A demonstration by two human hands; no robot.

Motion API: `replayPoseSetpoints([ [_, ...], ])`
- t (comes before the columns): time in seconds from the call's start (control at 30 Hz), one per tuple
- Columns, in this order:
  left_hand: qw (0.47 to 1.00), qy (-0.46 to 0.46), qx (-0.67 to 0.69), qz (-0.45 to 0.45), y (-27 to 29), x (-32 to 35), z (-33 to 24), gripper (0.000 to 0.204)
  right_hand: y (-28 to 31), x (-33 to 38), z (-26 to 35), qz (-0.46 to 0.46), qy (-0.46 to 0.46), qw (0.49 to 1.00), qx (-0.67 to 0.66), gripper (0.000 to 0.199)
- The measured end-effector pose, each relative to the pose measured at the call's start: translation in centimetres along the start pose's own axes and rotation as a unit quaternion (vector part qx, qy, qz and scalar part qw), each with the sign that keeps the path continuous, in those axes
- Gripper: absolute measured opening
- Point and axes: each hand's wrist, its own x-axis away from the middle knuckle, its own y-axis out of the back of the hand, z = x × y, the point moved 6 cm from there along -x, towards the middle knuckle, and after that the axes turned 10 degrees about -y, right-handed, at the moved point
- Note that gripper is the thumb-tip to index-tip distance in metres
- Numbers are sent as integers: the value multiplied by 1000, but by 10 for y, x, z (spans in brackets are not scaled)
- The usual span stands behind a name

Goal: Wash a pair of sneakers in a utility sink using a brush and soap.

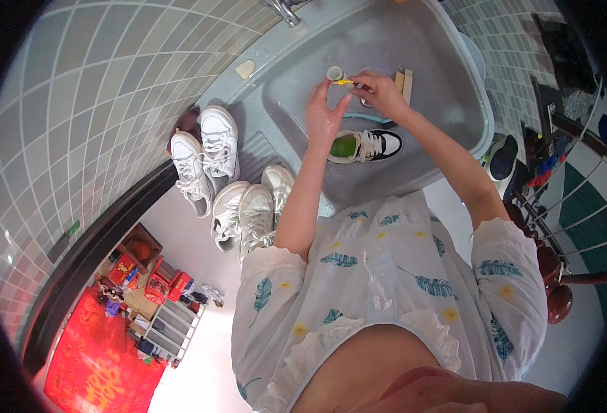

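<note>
I see a white short-sleeved top printed with teal feathers and yellow dots. Lace trims its neckline at six o'clock. Both forearms are bare.

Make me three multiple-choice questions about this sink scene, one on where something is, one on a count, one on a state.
1. Where does the shoe with the green insole lie?
A. in the sink basin
B. on the floor
C. on the ribbed drainboard

2. How many white sneakers sit left of the basin?
A. two
B. four
C. six

3. What is the right hand doing?
A. resting flat and empty
B. pinching a small yellow item
C. gripping the tap

Key: 1 A, it lies inside the grey sink. 2 B, two pairs stand on the counter. 3 B, its fingers close on the small yellow item beside the left hand.
</note>
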Motion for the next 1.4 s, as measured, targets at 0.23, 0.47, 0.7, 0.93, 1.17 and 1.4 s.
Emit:
replayPoseSetpoints([
  [0.23,976,92,179,-80,28,-64,-39,25,17,-11,67,-63,5,992,-109,29],
  [0.47,983,101,115,-100,45,-79,-37,20,20,-31,90,-47,13,998,-26,27],
  [0.7,980,123,91,-127,49,-76,-37,26,10,-28,99,-29,10,998,-64,26],
  [0.93,981,47,20,-186,51,-82,-55,27,26,-21,108,-75,31,997,-13,24],
  [1.17,960,11,210,-185,36,-85,-27,17,34,-19,130,-103,14,988,112,20],
  [1.4,972,31,144,-181,48,-88,-50,13,12,-11,121,-127,73,984,103,33],
])
